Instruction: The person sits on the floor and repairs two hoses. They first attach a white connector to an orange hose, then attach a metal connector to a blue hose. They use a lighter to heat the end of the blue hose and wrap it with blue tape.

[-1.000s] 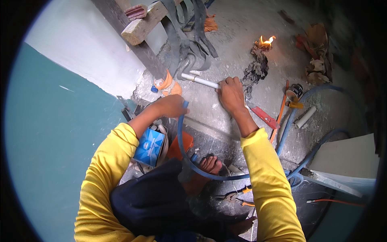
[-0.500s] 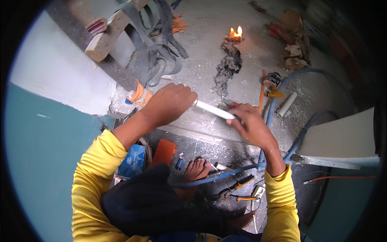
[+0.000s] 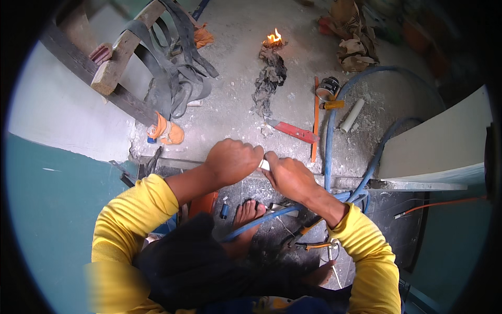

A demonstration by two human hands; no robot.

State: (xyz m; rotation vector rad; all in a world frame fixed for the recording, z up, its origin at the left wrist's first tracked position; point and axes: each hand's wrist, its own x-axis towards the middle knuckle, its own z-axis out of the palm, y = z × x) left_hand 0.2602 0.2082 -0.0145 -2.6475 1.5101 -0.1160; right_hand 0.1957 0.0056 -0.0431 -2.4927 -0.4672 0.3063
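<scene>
- Both hands are sitting closer together than half a second ago; the white pipe (image 3: pixel 264 165), then showing at length between them, is now showing only as a short piece.
- Left hand (image 3: pixel 232 161): fingers are curling into a fist, gripping the pipe from its left side; the fist is hiding the pipe's far end.
- Right hand (image 3: pixel 293 178): fingers are closing around the pipe from the right, knuckles nearly meeting the left fist.
- Pipe is being held above the floor, in front of the knees.
- Blue hose (image 3: pixel 328 152) is curving across the floor at right; a blue length is also passing over the bare foot (image 3: pixel 248 213).
- Red-handled blade (image 3: pixel 293 131) is lying beyond the hands, beside an orange strip (image 3: pixel 315 120).
- Can (image 3: pixel 328 88) and second white pipe piece (image 3: pixel 353 115) are lying to the right of that strip.
- Flame (image 3: pixel 274 35) is burning at the far end of charred, crumpled material (image 3: pixel 271 73).
- Grey straps (image 3: pixel 180 89) are hanging over a wooden beam (image 3: pixel 117 65) at upper left.
</scene>
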